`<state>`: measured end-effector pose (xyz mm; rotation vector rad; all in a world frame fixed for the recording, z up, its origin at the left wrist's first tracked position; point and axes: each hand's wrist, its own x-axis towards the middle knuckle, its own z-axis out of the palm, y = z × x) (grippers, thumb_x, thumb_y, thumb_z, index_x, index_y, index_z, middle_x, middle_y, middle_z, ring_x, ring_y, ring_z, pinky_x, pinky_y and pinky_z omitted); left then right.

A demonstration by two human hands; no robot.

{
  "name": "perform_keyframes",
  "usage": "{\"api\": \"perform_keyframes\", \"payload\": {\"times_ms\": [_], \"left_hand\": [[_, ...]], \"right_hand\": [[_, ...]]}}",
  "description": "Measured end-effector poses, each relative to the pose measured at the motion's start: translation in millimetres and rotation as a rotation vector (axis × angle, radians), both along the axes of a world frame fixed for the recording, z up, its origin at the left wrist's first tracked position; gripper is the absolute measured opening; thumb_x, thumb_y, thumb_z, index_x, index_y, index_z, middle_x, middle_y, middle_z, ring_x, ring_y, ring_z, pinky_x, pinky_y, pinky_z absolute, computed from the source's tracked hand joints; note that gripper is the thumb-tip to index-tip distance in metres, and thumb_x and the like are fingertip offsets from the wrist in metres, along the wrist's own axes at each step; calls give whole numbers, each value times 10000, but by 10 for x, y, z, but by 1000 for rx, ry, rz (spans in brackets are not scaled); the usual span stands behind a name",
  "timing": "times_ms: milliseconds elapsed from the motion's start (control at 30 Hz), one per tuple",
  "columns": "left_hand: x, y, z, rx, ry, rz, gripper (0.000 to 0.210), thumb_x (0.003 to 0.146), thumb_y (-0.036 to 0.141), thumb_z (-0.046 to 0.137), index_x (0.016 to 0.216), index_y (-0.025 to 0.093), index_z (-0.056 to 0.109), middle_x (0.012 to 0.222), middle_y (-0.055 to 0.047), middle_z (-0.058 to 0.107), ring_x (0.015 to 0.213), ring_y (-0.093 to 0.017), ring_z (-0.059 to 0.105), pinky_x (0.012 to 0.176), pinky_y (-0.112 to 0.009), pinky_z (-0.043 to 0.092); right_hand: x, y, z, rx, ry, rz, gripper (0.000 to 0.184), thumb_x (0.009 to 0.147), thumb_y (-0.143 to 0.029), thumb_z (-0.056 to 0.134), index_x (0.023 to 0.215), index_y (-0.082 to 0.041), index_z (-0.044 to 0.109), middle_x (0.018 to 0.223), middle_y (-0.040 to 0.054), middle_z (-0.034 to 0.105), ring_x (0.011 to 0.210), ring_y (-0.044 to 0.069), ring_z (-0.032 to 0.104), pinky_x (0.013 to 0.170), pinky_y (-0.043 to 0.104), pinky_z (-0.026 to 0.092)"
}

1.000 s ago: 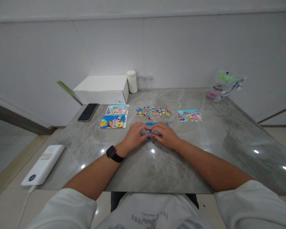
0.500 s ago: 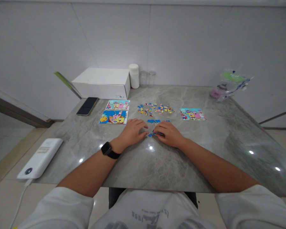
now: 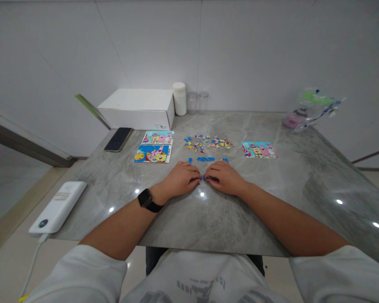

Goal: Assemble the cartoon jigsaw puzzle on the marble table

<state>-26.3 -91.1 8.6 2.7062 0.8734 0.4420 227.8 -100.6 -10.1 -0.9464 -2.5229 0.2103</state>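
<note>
Small blue puzzle pieces [image 3: 203,177] show between my fingertips, low over the grey table. My left hand [image 3: 185,178], with a black watch on its wrist, is closed on them from the left. From the right, my right hand [image 3: 223,176] pinches them too. How the pieces meet is mostly hidden by the fingers. Just beyond my hands lies a joined blue puzzle strip [image 3: 206,159], with a blue piece [image 3: 225,160] to its right and another blue piece [image 3: 190,160] to its left. Farther back, loose colourful puzzle pieces [image 3: 216,142] are scattered.
Two cartoon picture cards [image 3: 153,153] and a phone [image 3: 118,139] lie at left; another card [image 3: 260,150] is at right. Behind stand a white box [image 3: 134,110], a white bottle [image 3: 180,99] and two glasses. A power bank [image 3: 58,207] and a plastic bag [image 3: 309,110] flank the table.
My left hand has moved right and its fingers have closed onto the blue pieces, close to my right hand. A blue piece left of the strip has come into view.
</note>
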Motion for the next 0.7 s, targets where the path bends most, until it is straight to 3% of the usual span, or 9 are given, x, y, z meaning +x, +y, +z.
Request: {"api": "perform_keyframes", "payload": {"times_ms": [467,700], "left_hand": [[7,-19,26,28,69,-1,211,1036,327,618,1116,252,798,1157,-45,776,1082,-242,659,965,-429,426],[7,-23,44,18,68,-8,212,1034,312,610,1105,245,799,1136,-49,781,1075,-240,675,962,-426,430]], "right_hand": [[-3,-16,29,-22,-33,15,137,964,-225,674,1055,-239,775,1050,75,771,1036,267,665,949,437,440],[1,0,12,-14,1,-78,134,970,-225,649,1073,-222,736,1047,90,766,1036,273,661,952,430,440]]}}
